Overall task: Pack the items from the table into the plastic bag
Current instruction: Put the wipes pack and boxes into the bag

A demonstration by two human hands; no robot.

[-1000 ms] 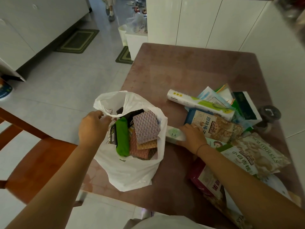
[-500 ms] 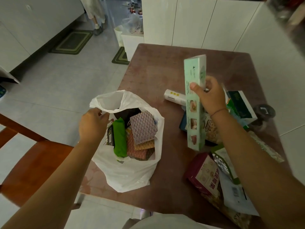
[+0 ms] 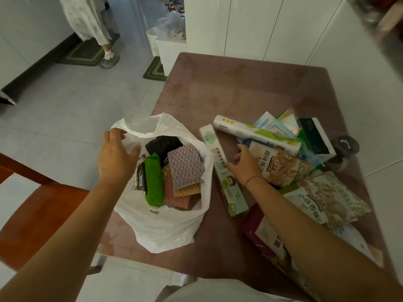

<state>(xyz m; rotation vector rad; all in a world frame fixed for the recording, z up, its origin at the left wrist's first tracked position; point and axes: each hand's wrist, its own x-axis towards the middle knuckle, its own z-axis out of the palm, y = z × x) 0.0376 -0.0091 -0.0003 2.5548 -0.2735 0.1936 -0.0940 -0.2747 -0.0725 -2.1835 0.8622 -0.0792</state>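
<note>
Lowered from its upright raised position, the long pale-green cardboard box (image 3: pixel 222 168) is laid on the brown surface (image 3: pixel 239 88) just beside the white plastic bag (image 3: pixel 165 227), clasped by the right hand (image 3: pixel 244 166); the bag's rim is touched by the left hand (image 3: pixel 115 158), fingers spread

Head view looks steeply down, apparently close, over table (image 3: pixel 239 88).

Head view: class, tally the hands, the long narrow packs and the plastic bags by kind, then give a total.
Hands: 2, left hand and right hand
Long packs: 2, green long pack and white long pack
Plastic bag: 1
Total: 5
</note>
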